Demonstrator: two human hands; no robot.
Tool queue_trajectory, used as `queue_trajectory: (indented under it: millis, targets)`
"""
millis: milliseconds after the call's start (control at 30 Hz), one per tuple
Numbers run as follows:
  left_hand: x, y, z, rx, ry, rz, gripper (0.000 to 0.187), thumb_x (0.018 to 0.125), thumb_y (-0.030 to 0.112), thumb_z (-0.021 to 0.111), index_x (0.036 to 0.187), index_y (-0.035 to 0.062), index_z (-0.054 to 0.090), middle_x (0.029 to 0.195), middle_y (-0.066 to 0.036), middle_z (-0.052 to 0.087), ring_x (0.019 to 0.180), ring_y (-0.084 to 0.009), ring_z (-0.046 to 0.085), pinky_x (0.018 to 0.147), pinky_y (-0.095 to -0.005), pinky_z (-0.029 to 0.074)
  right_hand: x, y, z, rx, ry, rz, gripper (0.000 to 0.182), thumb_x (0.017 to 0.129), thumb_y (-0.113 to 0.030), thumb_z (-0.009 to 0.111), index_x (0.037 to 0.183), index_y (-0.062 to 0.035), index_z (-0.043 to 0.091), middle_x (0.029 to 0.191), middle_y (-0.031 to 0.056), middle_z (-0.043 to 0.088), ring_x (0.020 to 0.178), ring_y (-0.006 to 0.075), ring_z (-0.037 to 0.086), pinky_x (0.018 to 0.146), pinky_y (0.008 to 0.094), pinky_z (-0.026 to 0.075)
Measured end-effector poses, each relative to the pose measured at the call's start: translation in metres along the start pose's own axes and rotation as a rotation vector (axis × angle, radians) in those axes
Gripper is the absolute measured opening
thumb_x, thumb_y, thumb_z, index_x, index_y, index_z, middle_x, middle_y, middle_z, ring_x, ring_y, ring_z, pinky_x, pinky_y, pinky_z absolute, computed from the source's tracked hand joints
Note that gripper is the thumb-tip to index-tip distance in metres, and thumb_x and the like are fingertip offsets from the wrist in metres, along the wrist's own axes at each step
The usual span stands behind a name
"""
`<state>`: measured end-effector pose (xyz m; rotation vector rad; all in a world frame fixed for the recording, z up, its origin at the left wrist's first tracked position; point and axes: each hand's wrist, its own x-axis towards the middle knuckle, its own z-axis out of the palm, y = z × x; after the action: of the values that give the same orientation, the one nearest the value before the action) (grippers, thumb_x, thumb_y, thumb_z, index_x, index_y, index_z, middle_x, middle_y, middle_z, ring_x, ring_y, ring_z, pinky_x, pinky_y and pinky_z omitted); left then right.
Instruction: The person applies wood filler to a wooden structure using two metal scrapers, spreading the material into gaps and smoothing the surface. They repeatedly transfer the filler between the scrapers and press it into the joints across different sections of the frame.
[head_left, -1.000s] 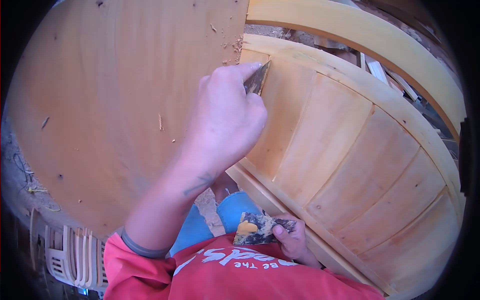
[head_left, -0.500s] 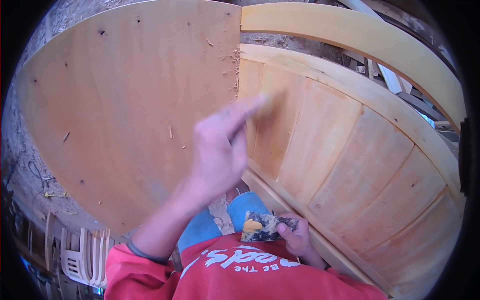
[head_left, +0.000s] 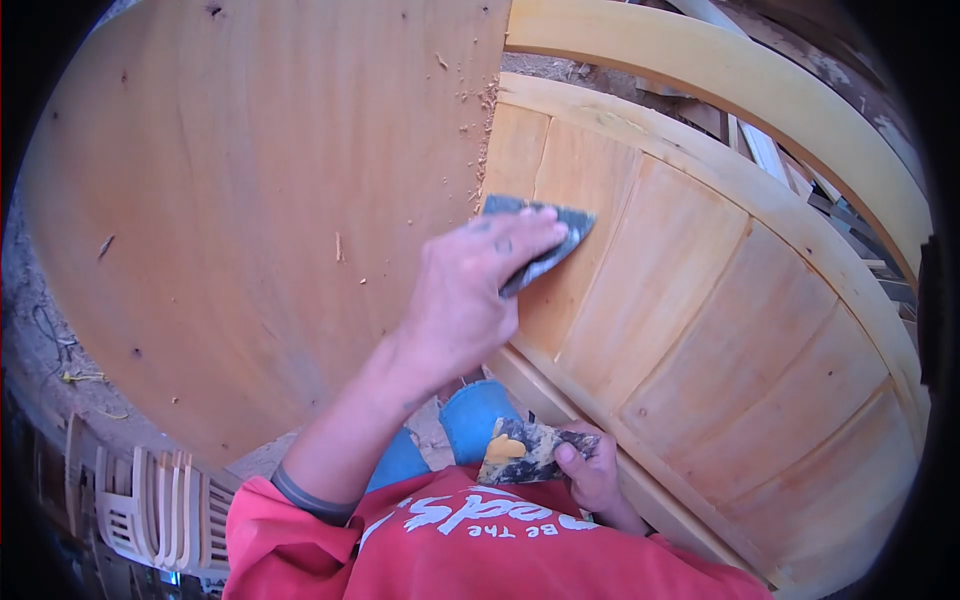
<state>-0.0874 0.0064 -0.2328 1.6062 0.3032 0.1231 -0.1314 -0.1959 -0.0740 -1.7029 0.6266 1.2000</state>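
Observation:
Fingers pressed on a dark, flat scraper (head_left: 548,240), my left hand (head_left: 470,285) is over the slatted wooden panel (head_left: 665,230), near its left edge. The scraper lies tilted against the panel's surface. Low in front of the red shirt, my right hand (head_left: 592,470) grips a stained, dark-and-cream flat plate (head_left: 535,455) by its right end. A lump of yellow-orange paste (head_left: 506,447) sits on the plate's left part. My right thumb is on top of the plate; the other fingers are mostly hidden.
A large smooth wooden board (head_left: 260,220) fills the left, with shavings (head_left: 485,120) along its right edge. A curved wooden rail (head_left: 720,60) arches at the upper right. Slatted wooden pieces (head_left: 165,510) stand at the lower left. A wooden ledge (head_left: 640,480) runs below the panel.
My left hand has moved slightly right and down, and the scraper in it now shows clearly against the panel. The view has shifted a little. My right hand still holds the plate.

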Motion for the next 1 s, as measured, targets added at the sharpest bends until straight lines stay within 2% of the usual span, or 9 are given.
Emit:
queue_trajectory:
  millis: [133,233,333,433,633,733,833,867,1000]
  targets:
    - [-0.038,0.012,-0.012,-0.075,-0.268,-0.063,0.048,0.069,-0.015,0.051,0.112,0.0038,0.061,0.106,-0.017,0.064,0.099,-0.0315,0.062,0.088,-0.0346,0.049,-0.001,0.007,-0.003,-0.002,0.001,0.014,0.034,0.091,-0.026,0.058,0.102,0.0059,0.059,0.089,0.0068,0.064,0.080,0.0096,0.057,0.073,0.0244,0.046]
    - [-0.024,0.010,-0.017,-0.056,0.014,-0.196,0.047,0.073,-0.013,0.047,0.116,0.0018,0.059,0.101,-0.021,0.064,0.094,-0.0286,0.065,0.085,-0.0321,0.049,-0.003,0.010,-0.008,-0.056,0.004,0.037,0.035,0.091,-0.027,0.058,0.103,0.0057,0.059,0.088,0.0065,0.064,0.080,0.0097,0.058,0.074,0.0245,0.047]
    - [0.013,0.016,-0.027,-0.193,0.058,-0.485,0.044,0.075,-0.009,0.042,0.115,-0.0023,0.058,0.091,-0.022,0.065,0.084,-0.0206,0.066,0.077,-0.0298,0.049,-0.002,0.001,0.001,-0.045,0.029,0.031,0.036,0.091,-0.028,0.058,0.103,0.0056,0.059,0.088,0.0065,0.064,0.080,0.0096,0.058,0.074,0.0247,0.047]
    - [0.029,0.026,-0.024,-0.296,0.016,-0.553,0.034,0.072,-0.005,0.042,0.102,-0.0086,0.059,0.083,-0.032,0.059,0.084,-0.0442,0.060,0.075,-0.0422,0.047,-0.002,0.005,-0.004,-0.067,0.001,0.032,0.035,0.091,-0.027,0.058,0.103,0.0058,0.059,0.090,0.0072,0.064,0.081,0.0101,0.058,0.075,0.0247,0.047]
    - [0.029,0.042,-0.010,-0.196,-0.029,-0.659,0.029,0.070,-0.006,0.043,0.094,-0.0130,0.059,0.080,-0.032,0.059,0.080,-0.0439,0.060,0.073,-0.0442,0.048,0.001,-0.005,-0.001,-0.101,-0.062,0.025,0.035,0.092,-0.025,0.056,0.104,0.0078,0.059,0.091,0.0094,0.065,0.082,0.0118,0.059,0.076,0.0259,0.048]
    - [0.024,0.047,0.015,0.056,0.066,-0.480,0.033,0.070,-0.005,0.046,0.100,-0.0133,0.057,0.088,-0.031,0.060,0.082,-0.0407,0.061,0.072,-0.0439,0.049,0.001,-0.006,0.002,-0.097,-0.042,0.023,0.036,0.092,-0.026,0.056,0.104,0.0078,0.060,0.087,0.0099,0.066,0.081,0.0124,0.060,0.075,0.0265,0.048]
    - [0.012,0.060,0.039,0.286,0.114,-0.204,0.039,0.069,-0.007,0.051,0.106,-0.0048,0.060,0.091,-0.025,0.062,0.072,-0.0354,0.062,0.064,-0.0357,0.050,0.006,-0.010,-0.001,-0.223,-0.095,-0.073,0.035,0.092,-0.025,0.055,0.104,0.0069,0.060,0.086,0.0097,0.066,0.080,0.0124,0.060,0.074,0.0263,0.048]
    - [0.006,0.071,0.039,0.225,0.063,-0.263,0.045,0.067,-0.009,0.052,0.111,-0.0023,0.059,0.100,-0.024,0.060,0.075,-0.0359,0.062,0.067,-0.0377,0.051,0.007,-0.009,-0.003,-0.222,-0.104,-0.060,0.034,0.092,-0.025,0.055,0.104,0.0067,0.060,0.086,0.0096,0.066,0.080,0.0123,0.060,0.074,0.0262,0.048]
    - [-0.017,0.078,0.012,-0.083,-0.041,-0.198,0.043,0.072,-0.011,0.050,0.113,-0.0023,0.059,0.097,-0.022,0.063,0.081,-0.0325,0.065,0.072,-0.0349,0.051,0.006,-0.009,-0.001,-0.180,-0.095,-0.022,0.032,0.092,-0.024,0.054,0.103,0.0060,0.060,0.087,0.0088,0.065,0.080,0.0116,0.059,0.075,0.0256,0.047]
